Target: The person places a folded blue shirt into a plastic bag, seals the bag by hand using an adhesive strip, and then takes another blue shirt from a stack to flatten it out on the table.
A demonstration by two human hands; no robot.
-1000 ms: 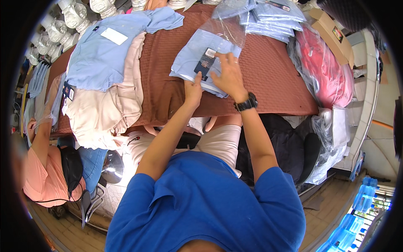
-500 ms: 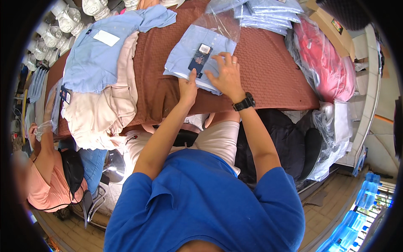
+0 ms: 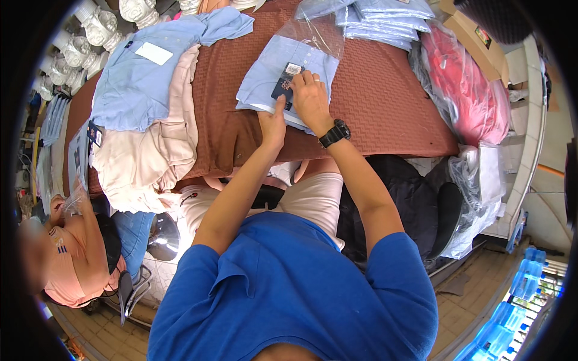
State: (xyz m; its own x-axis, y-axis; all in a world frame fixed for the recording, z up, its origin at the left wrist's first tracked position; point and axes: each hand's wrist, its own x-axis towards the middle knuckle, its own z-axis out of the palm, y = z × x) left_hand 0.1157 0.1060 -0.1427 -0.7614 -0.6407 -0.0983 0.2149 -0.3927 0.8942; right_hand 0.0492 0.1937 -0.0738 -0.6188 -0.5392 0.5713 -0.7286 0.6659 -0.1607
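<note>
A folded light blue shirt (image 3: 256,79) lies partly inside a clear plastic bag (image 3: 314,29), close to the table's near edge. On its front sits a dark navy hang tag (image 3: 281,89) with a white label. My left hand (image 3: 273,124) grips the shirt's near edge, thumb on top and the other fingers hidden beneath. Over the tag's right side, my right hand (image 3: 311,101) is closed with bent fingers, seemingly pinching the tag's edge; the fingertips are partly hidden. A black watch is on my right wrist.
A brown cloth covers the table (image 3: 385,102). At left, an unfolded blue shirt (image 3: 135,90) lies over beige garments (image 3: 144,165). Bagged blue shirts (image 3: 385,24) are stacked at the far side; bagged red garments (image 3: 460,84) lie at right. Another person (image 3: 78,259) sits at left, handling clear plastic.
My right hand has moved left and its spread fingers have closed in on the tag. My left hand keeps its hold on the shirt. The person at left has shifted posture.
</note>
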